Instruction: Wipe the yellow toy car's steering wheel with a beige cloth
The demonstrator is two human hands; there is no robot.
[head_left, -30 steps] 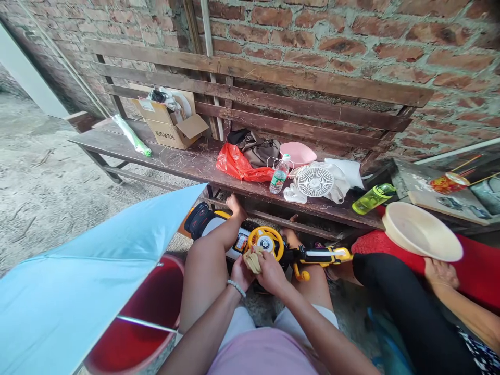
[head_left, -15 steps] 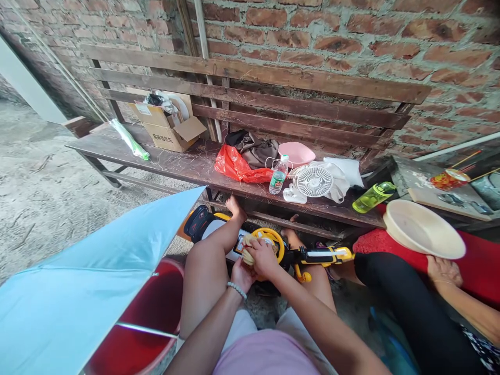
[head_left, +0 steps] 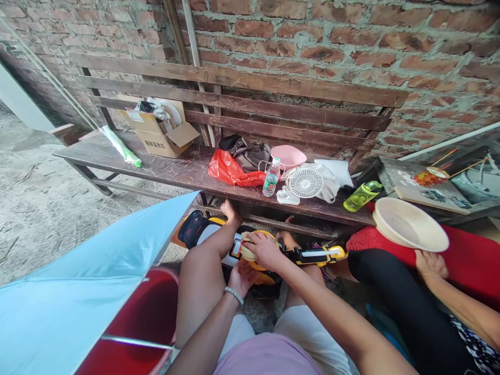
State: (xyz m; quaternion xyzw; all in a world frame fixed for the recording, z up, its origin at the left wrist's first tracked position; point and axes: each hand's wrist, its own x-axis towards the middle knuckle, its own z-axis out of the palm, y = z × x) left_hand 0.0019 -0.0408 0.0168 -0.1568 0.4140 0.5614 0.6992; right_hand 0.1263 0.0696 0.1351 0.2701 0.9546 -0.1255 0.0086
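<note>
Below the table's front edge, on the floor between the person's bare legs, sits a yellow toy ride-on car (head_left: 219,237). Right hand (head_left: 265,250) lies on top of its yellow steering wheel (head_left: 262,273), fingers (head_left: 253,240) curled and clamped on a pale yellowish cloth (head_left: 245,251) pressed against the wheel. Left hand (head_left: 241,277), beaded bracelet at the wrist, sits just under the wheel on its near side, fingers bent around the rim; exact grip is partly hidden by the right hand. Car's black seat points toward the table's left half, and a yellow-black part (head_left: 318,254) sticks out to the right of the wheel.

On the table (head_left: 164,169), left to right:
- green-white wrapped bundle (head_left: 120,146) near the left end
- open cardboard box (head_left: 156,133) toward the back edge
- red plastic bag (head_left: 230,169) around the middle, dark cloth bundle (head_left: 246,151) touching it behind
- clear water bottle (head_left: 271,177) upright near the front edge
- pink bowl (head_left: 288,155) behind it
- small white fan (head_left: 302,183) with white cloth (head_left: 336,172) beside it
- green bottle (head_left: 361,196) lying on its side at the right end

Lower left: light blue umbrella (head_left: 78,291) over a red bucket (head_left: 144,317). Right side: another person's hand (head_left: 429,263) rests on a black-clad leg, just below a cream basin (head_left: 408,225) that sits on something red.
</note>
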